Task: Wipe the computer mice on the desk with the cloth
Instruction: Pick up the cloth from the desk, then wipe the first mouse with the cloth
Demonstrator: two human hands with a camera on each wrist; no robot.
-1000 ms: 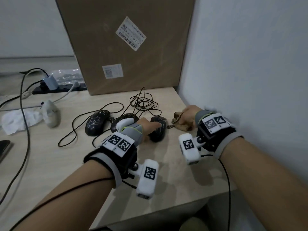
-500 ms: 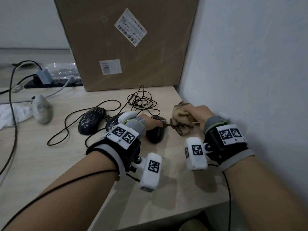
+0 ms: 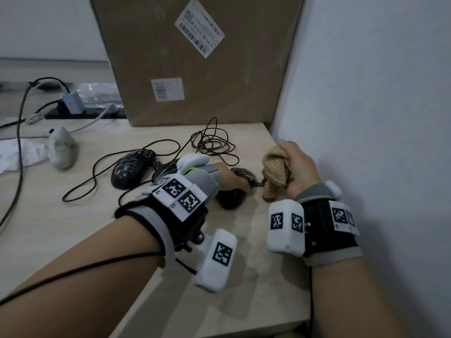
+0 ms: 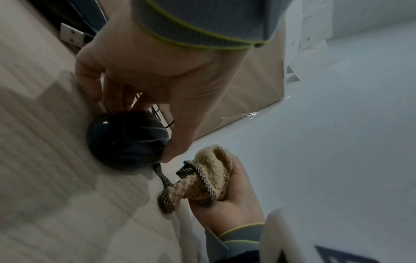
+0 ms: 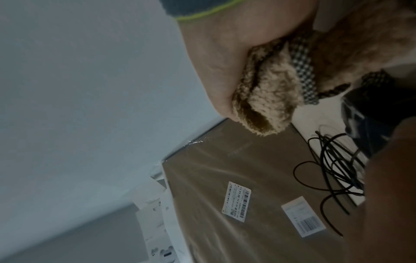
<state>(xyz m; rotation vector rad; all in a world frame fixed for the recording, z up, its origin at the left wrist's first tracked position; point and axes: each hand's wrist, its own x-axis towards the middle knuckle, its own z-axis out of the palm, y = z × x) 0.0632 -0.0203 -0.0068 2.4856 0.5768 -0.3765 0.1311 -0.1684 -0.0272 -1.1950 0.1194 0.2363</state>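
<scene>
Three black corded mice lie in a row on the pale wooden desk (image 3: 61, 228). My left hand (image 3: 234, 181) grips the rightmost mouse (image 3: 230, 200), thumb on its right side and fingers on the far side; the left wrist view shows this mouse (image 4: 127, 140) resting on the desk. The middle mouse (image 3: 166, 170) is mostly hidden behind my wrist, and the left mouse (image 3: 131, 168) lies free. My right hand (image 3: 300, 167) holds a bunched tan cloth (image 3: 277, 164) with a checkered edge just right of the held mouse, its lower corner near the desk. The cloth (image 5: 270, 92) fills my right fist.
A large cardboard box (image 3: 195, 57) stands at the back. Coiled black cables (image 3: 212, 142) lie in front of it. The white wall (image 3: 366, 93) runs close along the right. At the left are a power strip (image 3: 85, 113), a grey-white lump (image 3: 61, 147) and a white tissue (image 3: 14, 154).
My right hand has raised the cloth off the desk and turned it upright beside the rightmost mouse. My left hand has stayed on that mouse.
</scene>
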